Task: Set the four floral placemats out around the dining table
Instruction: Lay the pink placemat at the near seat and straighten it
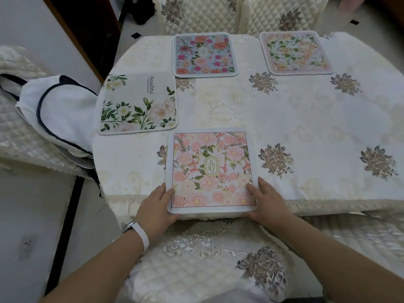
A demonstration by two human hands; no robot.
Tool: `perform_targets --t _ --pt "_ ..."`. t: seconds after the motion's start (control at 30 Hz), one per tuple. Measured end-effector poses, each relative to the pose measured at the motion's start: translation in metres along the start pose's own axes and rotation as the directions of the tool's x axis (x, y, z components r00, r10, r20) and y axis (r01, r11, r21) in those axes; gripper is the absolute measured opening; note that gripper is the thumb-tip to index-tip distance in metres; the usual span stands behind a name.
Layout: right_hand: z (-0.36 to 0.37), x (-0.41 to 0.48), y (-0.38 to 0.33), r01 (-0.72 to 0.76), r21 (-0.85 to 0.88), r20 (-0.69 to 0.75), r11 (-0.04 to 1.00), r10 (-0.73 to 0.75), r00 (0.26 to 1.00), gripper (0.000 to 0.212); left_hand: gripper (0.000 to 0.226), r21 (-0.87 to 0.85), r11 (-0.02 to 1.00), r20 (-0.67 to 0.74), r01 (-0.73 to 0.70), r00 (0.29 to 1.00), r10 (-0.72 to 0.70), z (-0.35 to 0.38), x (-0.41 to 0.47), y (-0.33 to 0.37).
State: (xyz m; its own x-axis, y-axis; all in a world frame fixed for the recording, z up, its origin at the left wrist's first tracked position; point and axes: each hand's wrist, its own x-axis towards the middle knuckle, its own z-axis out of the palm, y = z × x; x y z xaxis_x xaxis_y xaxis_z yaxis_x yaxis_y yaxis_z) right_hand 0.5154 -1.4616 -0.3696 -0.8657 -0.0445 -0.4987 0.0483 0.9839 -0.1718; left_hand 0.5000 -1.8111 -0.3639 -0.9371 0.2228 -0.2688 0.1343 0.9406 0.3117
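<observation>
A pink floral placemat (209, 169) lies at the table's near edge, its front border overhanging slightly. My left hand (158, 206) grips its near left corner and my right hand (267, 203) grips its near right corner, thumbs on top. A white placemat with green leaves (138, 103) lies at the left side of the table. At the far side rest a blue placemat with red and pink flowers (204, 54) and a pale pink placemat (295, 52).
The table wears a cream embroidered tablecloth (306, 119). Quilted chairs stand at the far side (203, 14), at the left (19, 136) and right below me (209, 265). A white bag with dark trim (56, 110) lies on the left chair.
</observation>
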Motion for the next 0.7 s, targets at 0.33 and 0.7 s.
perform_targets --t 0.33,0.7 --pt "-0.014 0.004 -0.006 -0.004 -0.063 0.01 0.998 0.004 1.0 0.095 0.087 0.008 1.0 0.008 0.029 1.0 -0.029 0.003 0.002 0.001" --pt "-0.017 0.001 -0.013 -0.014 -0.09 0.037 0.996 0.017 0.999 0.094 0.085 -0.03 0.999 0.029 0.042 0.999 -0.041 0.003 0.002 0.002"
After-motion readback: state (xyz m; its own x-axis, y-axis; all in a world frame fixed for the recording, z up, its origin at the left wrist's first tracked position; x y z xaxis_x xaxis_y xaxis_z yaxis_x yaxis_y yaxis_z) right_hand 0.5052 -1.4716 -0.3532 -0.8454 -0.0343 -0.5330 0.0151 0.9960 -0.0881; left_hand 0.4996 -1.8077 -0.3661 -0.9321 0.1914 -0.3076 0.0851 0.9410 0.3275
